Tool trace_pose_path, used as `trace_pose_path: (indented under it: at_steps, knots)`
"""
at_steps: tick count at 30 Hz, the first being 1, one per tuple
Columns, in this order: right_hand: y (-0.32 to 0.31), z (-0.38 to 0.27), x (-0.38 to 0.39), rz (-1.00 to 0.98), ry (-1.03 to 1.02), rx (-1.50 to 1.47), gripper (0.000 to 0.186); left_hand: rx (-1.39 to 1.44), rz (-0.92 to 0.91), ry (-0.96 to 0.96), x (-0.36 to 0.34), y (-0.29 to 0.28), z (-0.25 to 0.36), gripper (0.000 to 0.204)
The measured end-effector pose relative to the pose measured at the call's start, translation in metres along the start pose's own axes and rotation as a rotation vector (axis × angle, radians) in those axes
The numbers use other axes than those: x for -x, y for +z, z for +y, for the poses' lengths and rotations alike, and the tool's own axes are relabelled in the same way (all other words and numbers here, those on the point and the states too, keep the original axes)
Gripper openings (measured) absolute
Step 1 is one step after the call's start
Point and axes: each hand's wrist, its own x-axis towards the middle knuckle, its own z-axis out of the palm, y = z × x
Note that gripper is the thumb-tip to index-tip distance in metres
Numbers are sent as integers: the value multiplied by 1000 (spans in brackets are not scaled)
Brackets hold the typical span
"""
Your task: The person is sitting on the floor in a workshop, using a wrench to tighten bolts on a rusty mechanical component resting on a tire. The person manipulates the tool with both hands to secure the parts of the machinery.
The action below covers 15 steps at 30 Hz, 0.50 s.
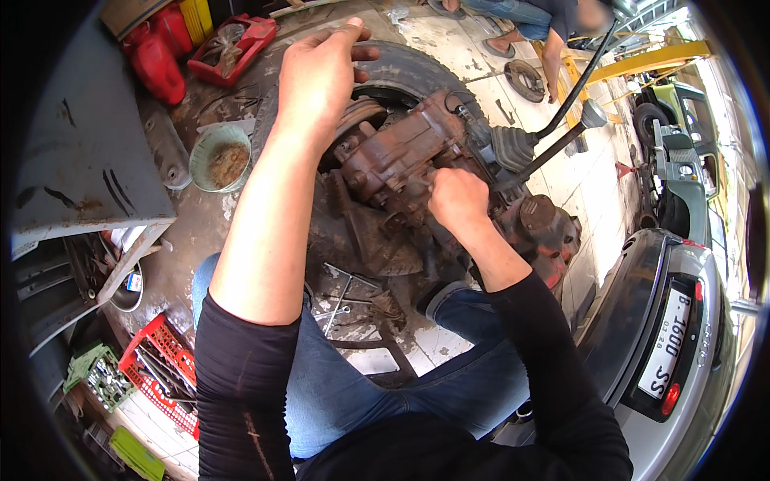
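My left hand (317,84) is raised over the upper edge of a large black tire (393,68), its fingers apart and bent, with nothing seen in them. My right hand (459,200) is closed at the lower middle of a rusty brown gearbox housing (401,144), its fingertips on a small part that I cannot make out. The housing lies on the tire. A ribbed rubber boot (511,146) and long black levers (549,156) rise from its right side, and a reddish cast part (553,240) is attached at the lower right.
Red containers (152,64), a red tray (220,68), a pale bucket (212,172), a grey metal cabinet (88,152) and tool baskets (160,369) surround me leftward. Wrenches (337,309) lie between my legs. A co-worker (537,24) is at the top right; a silver car (698,385) stands right.
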Motion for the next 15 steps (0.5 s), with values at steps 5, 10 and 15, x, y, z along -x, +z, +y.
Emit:
trace_pose_path:
  at_steps: [5,10,15]
  knots:
    - [11,-9,6,17,-97,20,13,14,12,20,-2,2,-2,41]
    - [2,-15,0,1,6,55,17,-15,0,-13,-1,5,1,42]
    - [-13,-23,2,0,13,-2,19,1,4,10,-1,-1,-3,43]
